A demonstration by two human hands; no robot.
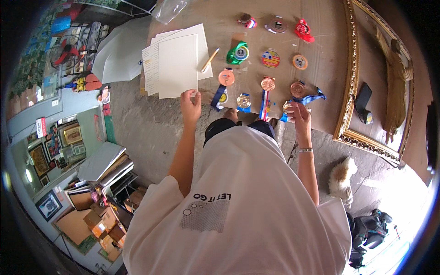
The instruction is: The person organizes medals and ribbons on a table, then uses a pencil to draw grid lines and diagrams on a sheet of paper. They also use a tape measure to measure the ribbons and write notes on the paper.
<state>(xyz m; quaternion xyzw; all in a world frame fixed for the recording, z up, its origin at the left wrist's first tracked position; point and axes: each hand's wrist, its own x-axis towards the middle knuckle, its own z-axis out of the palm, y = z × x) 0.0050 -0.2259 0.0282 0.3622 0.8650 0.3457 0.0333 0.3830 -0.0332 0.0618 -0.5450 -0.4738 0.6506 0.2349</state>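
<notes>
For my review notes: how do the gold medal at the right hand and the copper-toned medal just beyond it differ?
The gold medal is yellowish; the copper-toned medal is brownish. The gold medal is partly covered by the right hand; the copper-toned medal shows its full face. Both look round.

Left hand (pixel 190 106), 11 o'clock: fingers (pixel 187 95) curled, forearm (pixel 184 149) towards 12. Right hand (pixel 300 118), 2 o'clock: fingers drawn together, forearm (pixel 308 172) likewise.
</notes>
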